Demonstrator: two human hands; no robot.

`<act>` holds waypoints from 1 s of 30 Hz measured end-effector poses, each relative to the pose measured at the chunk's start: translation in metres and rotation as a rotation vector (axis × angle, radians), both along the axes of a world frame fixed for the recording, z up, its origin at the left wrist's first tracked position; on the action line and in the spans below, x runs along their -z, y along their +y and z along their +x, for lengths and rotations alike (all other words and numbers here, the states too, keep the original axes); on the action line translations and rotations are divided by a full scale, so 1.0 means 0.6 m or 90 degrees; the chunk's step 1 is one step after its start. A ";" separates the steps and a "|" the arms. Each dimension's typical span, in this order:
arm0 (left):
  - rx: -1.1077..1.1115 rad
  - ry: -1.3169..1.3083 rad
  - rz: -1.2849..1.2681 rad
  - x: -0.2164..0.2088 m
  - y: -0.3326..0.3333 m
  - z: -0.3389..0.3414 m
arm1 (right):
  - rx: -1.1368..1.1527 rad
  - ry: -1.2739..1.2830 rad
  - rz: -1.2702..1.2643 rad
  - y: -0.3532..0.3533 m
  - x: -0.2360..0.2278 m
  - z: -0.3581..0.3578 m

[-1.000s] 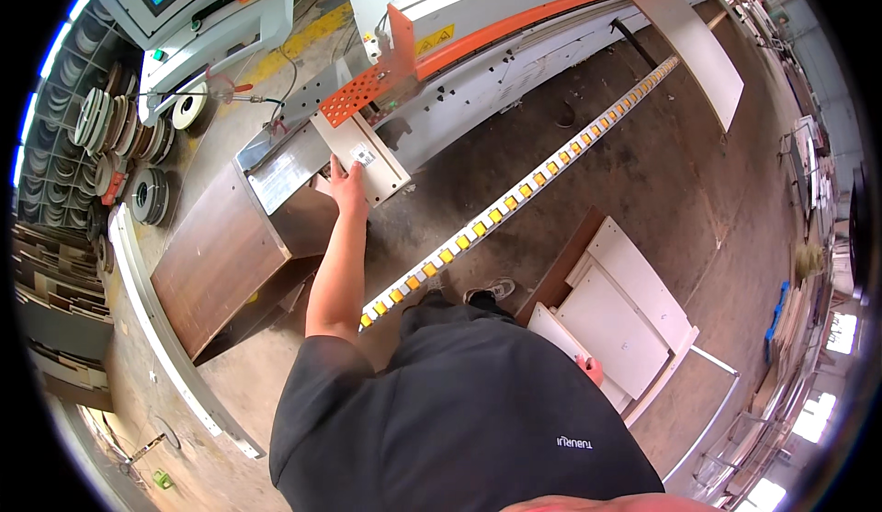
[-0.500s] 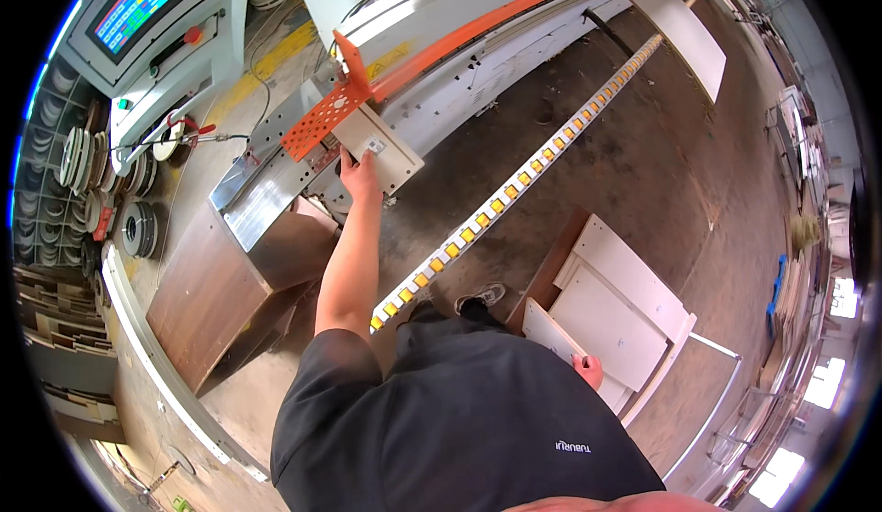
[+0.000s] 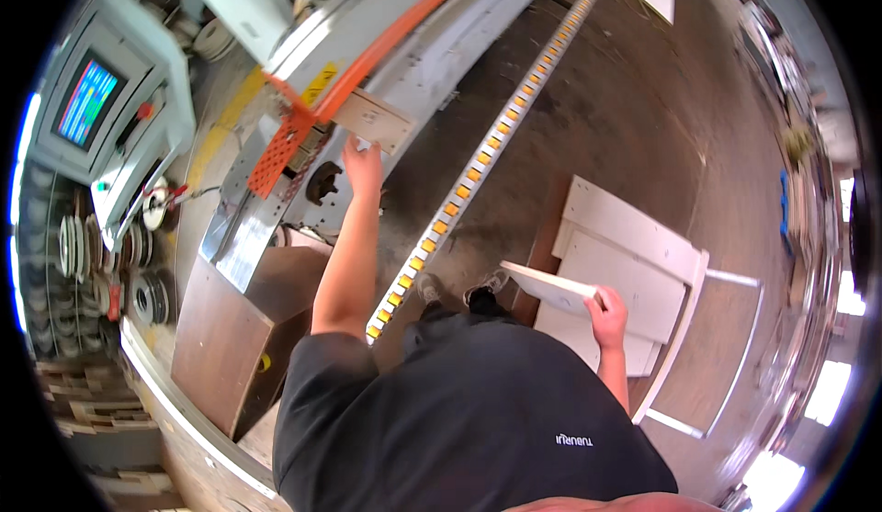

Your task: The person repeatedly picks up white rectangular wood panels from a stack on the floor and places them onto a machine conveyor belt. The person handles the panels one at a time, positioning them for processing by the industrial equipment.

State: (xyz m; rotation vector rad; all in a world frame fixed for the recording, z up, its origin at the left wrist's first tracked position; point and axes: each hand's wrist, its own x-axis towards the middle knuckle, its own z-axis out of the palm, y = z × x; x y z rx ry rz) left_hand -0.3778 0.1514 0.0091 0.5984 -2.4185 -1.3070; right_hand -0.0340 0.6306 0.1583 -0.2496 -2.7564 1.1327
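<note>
A small pale board (image 3: 375, 121) lies on the machine's edge, beside an orange perforated guard (image 3: 283, 152). My left hand (image 3: 362, 165) is at its near edge, thumb and finger apart; the picture is slightly blurred there and I cannot tell whether the fingertips touch it. My right hand (image 3: 608, 317) is closed on the end of another narrow pale board (image 3: 549, 282), held tilted above a stack of white panels (image 3: 620, 278).
A rail with yellow rollers (image 3: 475, 174) runs diagonally across the floor. A control panel with a lit screen (image 3: 89, 99) stands at left. A brown wooden box (image 3: 220, 328) sits below the machine. Rolls of edging (image 3: 150, 297) lie at far left.
The board at the machine has moved away along its edge, and my left hand no longer grips over it. My right hand has raised the other board off the stack. My view has turned.
</note>
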 end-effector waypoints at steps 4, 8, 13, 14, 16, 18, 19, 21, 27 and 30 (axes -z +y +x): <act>0.533 0.031 0.184 -0.129 0.177 0.203 | -0.071 0.014 -0.049 -0.009 -0.074 -0.052; 0.848 -0.010 -0.028 -0.184 0.257 0.353 | -0.101 0.026 -0.128 -0.027 -0.138 -0.103; 0.657 -0.097 0.007 -0.136 0.242 0.408 | -0.033 0.060 -0.274 -0.060 -0.151 -0.151; 0.618 -0.105 0.010 -0.134 0.233 0.416 | -0.030 0.063 -0.245 -0.061 -0.139 -0.159; 0.552 -0.125 0.060 -0.145 0.219 0.428 | -0.064 0.177 -0.095 -0.079 -0.113 -0.183; 0.503 -0.124 0.074 -0.135 0.202 0.438 | -0.094 0.261 0.029 -0.095 -0.094 -0.199; 0.461 -0.146 0.143 -0.138 0.192 0.443 | -0.096 0.258 0.060 -0.100 -0.082 -0.204; 0.377 -0.184 0.281 -0.146 0.175 0.452 | -0.094 0.254 0.126 -0.093 -0.060 -0.207; 0.130 -0.199 0.451 -0.108 0.088 0.470 | -0.064 -0.030 0.105 -0.011 0.076 -0.143; -0.019 -0.169 0.522 -0.031 0.020 0.477 | -0.069 -0.177 0.031 -0.009 0.126 -0.082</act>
